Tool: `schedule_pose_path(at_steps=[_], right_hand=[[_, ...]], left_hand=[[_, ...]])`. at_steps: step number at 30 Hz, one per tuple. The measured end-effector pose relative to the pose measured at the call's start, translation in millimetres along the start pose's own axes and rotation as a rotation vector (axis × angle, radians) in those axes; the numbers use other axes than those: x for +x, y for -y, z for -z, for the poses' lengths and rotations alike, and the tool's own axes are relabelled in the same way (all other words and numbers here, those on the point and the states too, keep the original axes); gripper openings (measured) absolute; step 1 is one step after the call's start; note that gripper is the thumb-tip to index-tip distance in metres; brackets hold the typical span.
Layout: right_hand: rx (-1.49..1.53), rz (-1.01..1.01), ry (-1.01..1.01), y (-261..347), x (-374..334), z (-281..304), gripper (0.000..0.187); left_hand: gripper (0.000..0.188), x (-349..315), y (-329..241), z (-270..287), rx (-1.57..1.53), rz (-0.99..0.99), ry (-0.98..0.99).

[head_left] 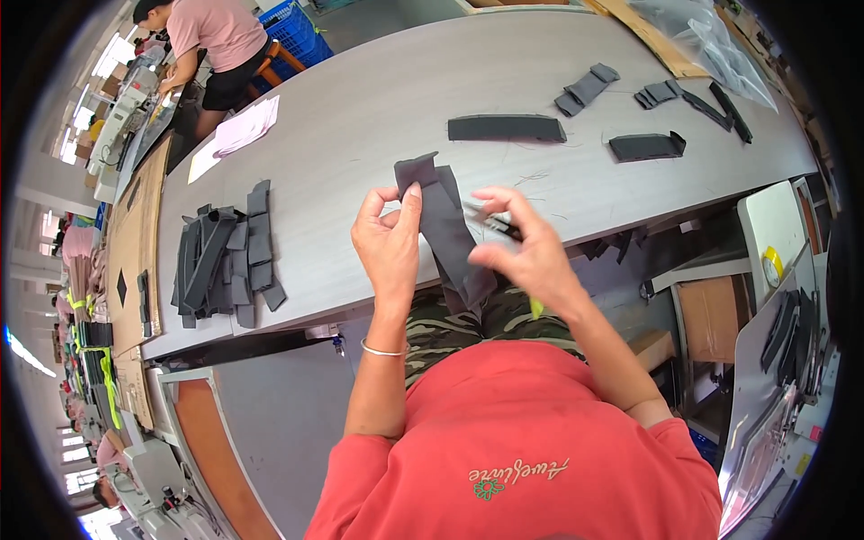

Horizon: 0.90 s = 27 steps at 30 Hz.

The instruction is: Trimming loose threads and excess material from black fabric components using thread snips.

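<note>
My left hand point(391, 238) pinches the top of a dark grey folded fabric strip point(447, 229) between thumb and fingers. The strip hangs slantwise over the table's front edge toward my lap. Just right of it is my right hand point(531, 252), its thumb and index finger apart near the strip. A small black tool with a shiny tip, which looks like thread snips point(500, 225), sits within the right hand's curled fingers, partly hidden. Below that hand shows a bit of yellow-green point(536, 308).
A pile of dark fabric strips point(220, 256) lies on the grey table point(360, 117) to the left. Several more pieces point(507, 129) and loose threads lie beyond my hands. Pink cloth point(246, 126) rests at the far left edge. Another person point(216, 40) works beyond it.
</note>
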State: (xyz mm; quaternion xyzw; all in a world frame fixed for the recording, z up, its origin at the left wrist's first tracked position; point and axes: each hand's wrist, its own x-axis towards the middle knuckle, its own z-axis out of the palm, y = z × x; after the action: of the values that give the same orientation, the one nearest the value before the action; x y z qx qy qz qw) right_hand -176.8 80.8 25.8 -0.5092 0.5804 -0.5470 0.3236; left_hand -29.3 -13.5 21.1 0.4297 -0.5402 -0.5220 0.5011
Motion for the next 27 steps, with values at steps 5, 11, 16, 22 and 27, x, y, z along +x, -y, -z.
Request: schedule_pose_path(at_steps=[5, 11, 16, 22, 27], right_hand=[[-0.043, -0.061, -0.059, -9, -3, -18, 0.052], [0.560, -0.174, -0.023, -4, 16, 8, 0.042], [0.744, -0.229, 0.064, -9, 18, 7, 0.042], [0.722, -0.236, 0.231, -16, 19, 0, 0.041], [0.457, -0.154, 0.196, -46, 22, -6, 0.042]], left_hand=[[0.017, -6, -11, -19, -0.025, -0.093, 0.076], [0.036, -1, -1, -6, -0.231, 0.082, 0.215], [0.048, -9, 4, -9, -0.351, 0.277, 0.422], [0.035, -3, 16, -14, -0.394, 0.260, 0.366], [0.039, 5, 13, -12, -0.299, 0.265, 0.317]])
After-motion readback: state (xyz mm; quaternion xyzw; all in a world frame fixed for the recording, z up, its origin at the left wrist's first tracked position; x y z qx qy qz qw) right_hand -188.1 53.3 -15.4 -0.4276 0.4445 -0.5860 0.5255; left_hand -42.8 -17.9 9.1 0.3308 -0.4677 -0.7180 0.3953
